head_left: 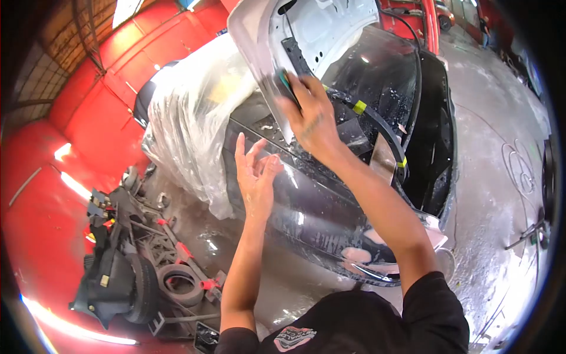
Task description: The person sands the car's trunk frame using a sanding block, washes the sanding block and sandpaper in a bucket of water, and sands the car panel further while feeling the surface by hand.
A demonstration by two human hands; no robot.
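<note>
My right hand (312, 120) is closed round a small dark block with a teal edge (286, 82), which looks like a sanding block. Motion blurs both. The block lies against the edge of a raised car lid (250, 29), grey on its outer side and white inside. Lower and to the left, my left hand (255, 173) holds nothing, its fingers apart and partly curled. It hovers in front of the dark car body (312, 203), below the lid's lower corner; whether it touches the body I cannot tell.
Clear plastic sheeting (188, 124) drapes the car's left part. A dark rubber strip with yellow tape (359, 107) curves across the opening. Car parts and a tire (180, 284) lie by the red wall (35, 206). A hose (519, 171) coils on the floor. Another person (485, 30) stands far back.
</note>
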